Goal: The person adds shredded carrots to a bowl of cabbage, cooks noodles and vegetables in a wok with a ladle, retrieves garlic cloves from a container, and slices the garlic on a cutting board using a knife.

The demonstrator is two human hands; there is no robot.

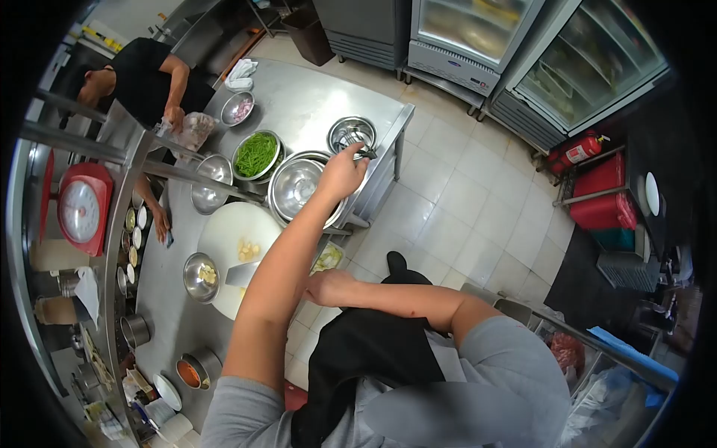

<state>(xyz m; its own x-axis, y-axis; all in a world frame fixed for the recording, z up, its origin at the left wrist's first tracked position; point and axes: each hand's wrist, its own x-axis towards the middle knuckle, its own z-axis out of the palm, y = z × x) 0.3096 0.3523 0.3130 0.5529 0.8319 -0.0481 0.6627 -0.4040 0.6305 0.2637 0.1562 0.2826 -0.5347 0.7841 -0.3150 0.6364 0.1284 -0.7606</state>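
My left hand (344, 176) reaches over the counter's corner, its fingers closed on a dark utensil (366, 152) at the rim of a small steel bowl (340, 128). Close to my apron, my right hand (328, 288) is curled closed; what it grips is hidden. A wide cleaver blade (241, 275) lies over the round white board (224, 228), its handle behind my left forearm. Peeled pale pieces (248, 249) are on the board, and more sit in a steel bowl (201, 278). Beside my left forearm is a large empty steel bowl (293, 188).
Across the counter, a person in black (153, 71) holds a plastic bag (196, 131). Cut greens (256, 154) fill a bowl. A metal shelf rail (216, 183) crosses above the counter, near a red scale (81, 209). A pot (196, 371) stands lower left.
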